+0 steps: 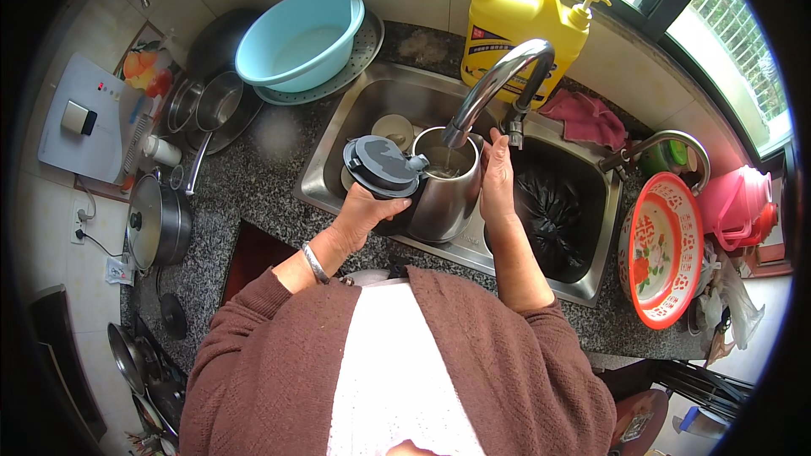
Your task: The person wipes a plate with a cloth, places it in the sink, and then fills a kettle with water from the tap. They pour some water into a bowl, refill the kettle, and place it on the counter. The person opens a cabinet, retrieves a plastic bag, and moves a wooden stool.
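Observation:
A stainless steel electric kettle [443, 206] stands tilted at the divider of the double sink, its grey lid [383, 161] flipped up. My left hand [367, 215] grips the kettle's dark handle below the lid. The palm side of my right hand [498, 177] rests against the kettle's right side, fingers extended upward near the faucet's base. The chrome gooseneck faucet [500, 76] reaches over the kettle's mouth, and a thin stream of water falls inside. Behind the kettle, a small light-coloured bowl [393, 130] lies in the left basin [336, 139].
A black bag [551, 215] lines the right basin. Behind the sink stand a yellow pump jug [519, 31] and a pink cloth [586, 118]. A blue basin [301, 38], saucepan [218, 101] and lidded pot [158, 221] are leftward; a red-rimmed enamel basin [662, 250] leans at right.

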`<state>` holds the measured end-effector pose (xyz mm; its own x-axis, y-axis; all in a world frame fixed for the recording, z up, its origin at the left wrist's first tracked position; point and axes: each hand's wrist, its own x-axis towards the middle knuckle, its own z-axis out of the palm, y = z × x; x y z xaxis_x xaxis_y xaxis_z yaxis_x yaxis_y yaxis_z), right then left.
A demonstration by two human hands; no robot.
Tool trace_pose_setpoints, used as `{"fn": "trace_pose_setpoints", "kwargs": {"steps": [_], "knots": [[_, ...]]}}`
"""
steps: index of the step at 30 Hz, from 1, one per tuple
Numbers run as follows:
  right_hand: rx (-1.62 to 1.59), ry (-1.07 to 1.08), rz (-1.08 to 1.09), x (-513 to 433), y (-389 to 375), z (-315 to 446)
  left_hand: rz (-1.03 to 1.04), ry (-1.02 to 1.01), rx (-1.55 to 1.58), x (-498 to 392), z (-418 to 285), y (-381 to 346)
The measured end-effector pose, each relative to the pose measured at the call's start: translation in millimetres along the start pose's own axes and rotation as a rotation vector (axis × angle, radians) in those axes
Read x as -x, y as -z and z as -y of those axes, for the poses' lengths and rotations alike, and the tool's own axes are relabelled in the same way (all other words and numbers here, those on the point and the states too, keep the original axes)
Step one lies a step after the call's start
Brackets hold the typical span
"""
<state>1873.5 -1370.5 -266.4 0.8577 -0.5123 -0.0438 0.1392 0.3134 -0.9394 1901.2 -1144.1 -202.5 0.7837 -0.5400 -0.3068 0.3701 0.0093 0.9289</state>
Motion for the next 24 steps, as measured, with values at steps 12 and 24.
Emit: {"fn": "trace_pose_setpoints", "kwargs": {"steps": [12,24], "knots": [[0.001,-0.001,-0.007,0.4,-1.1,0.2,0.018,-0.001,0.018,1.1,-2.2,-1.1],[-0.021,-0.004,-0.007,-0.8,1.4,-4.1,0.007,0.0,0.01,0.1,-0.4,-0.6]]}}
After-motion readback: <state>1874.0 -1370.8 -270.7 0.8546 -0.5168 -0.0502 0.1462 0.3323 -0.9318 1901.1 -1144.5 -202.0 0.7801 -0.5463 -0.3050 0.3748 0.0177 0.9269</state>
